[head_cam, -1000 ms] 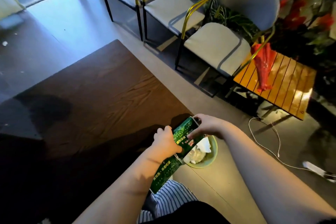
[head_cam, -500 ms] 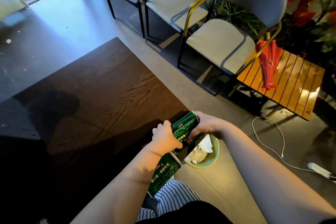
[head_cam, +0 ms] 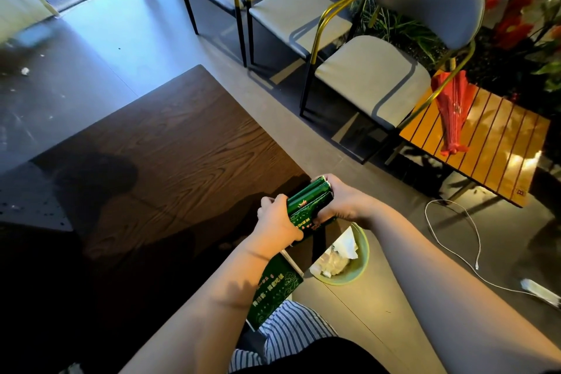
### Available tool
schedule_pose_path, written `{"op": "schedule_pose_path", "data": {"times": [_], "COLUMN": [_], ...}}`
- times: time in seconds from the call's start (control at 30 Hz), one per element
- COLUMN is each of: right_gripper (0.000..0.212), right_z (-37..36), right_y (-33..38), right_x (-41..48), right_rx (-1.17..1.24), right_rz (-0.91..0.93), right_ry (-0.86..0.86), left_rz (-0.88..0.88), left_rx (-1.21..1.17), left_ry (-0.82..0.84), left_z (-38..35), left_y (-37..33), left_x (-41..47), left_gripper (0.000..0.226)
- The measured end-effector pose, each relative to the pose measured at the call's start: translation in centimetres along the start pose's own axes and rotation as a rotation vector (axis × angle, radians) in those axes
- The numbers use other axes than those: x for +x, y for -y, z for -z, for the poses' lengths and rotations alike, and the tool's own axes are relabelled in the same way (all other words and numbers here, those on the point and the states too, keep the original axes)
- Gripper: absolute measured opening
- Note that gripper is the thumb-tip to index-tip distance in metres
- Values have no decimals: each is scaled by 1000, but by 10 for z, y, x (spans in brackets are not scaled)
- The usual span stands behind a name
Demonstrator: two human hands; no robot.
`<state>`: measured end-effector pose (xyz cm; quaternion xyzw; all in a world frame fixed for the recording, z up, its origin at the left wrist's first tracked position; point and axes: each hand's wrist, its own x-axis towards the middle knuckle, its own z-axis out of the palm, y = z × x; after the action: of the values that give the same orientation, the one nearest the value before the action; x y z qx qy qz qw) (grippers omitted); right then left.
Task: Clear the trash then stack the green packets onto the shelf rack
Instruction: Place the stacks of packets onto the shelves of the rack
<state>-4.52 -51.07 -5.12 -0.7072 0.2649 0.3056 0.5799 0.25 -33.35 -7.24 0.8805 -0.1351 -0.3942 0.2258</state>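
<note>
Over the near right corner of the dark wooden table (head_cam: 170, 155), seen from the head camera, both hands meet around a bundle of green packets (head_cam: 306, 206). The left hand (head_cam: 277, 225) is curled against the bundle's near left side, its fingers wrapped onto the packets, while the right hand (head_cam: 343, 202) clasps the far right side with the thumb laid over the top end, so the packets sit squeezed between the two palms, tilted with the far end raised. Another green packet (head_cam: 273, 291) with gold lettering shows below the left forearm, at the table's edge above a striped garment (head_cam: 291, 331); whether it rests on anything cannot be told. Just to the right of it and under the right wrist stands a pale green bin (head_cam: 362, 264) on the floor, holding crumpled white paper (head_cam: 340, 252). A white cable (head_cam: 455, 240) trails over the floor further right. Beyond the table stand grey chairs with gold frames (head_cam: 370, 79), and a slatted wooden side table (head_cam: 491, 143) bears a folded red umbrella (head_cam: 452, 112), next to red flowers (head_cam: 513, 18).
</note>
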Motion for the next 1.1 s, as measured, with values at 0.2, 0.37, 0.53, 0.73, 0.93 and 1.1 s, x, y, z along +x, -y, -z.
{"op": "schedule_pose_path", "data": {"times": [0.2, 0.37, 0.53, 0.73, 0.93, 1.1], "right_gripper": [74, 68, 93, 95, 76, 55], "right_z": [-14, -35, -50, -55, -57, -58], "right_y": [3, -3, -13, -25, -23, -22], "right_x": [2, 11, 21, 28, 27, 23], "right_rx": [63, 6, -117, -190, -212, -298], "right_rz": [160, 193, 222, 227, 240, 264], "right_ry": [-66, -143, -193, -222, -292, -339], "left_rz": [-144, -209, -169, -174, -186, -228], "left_rx": [26, 269, 275, 235, 236, 184], "left_ry": [-165, -299, -289, -262, -231, -229], "left_z": [17, 19, 6, -2, 2, 6], "left_y": [11, 31, 40, 44, 46, 54], "left_x": [-6, -11, -16, -16, -11, -9], "left_gripper": [75, 73, 78, 82, 82, 75]}}
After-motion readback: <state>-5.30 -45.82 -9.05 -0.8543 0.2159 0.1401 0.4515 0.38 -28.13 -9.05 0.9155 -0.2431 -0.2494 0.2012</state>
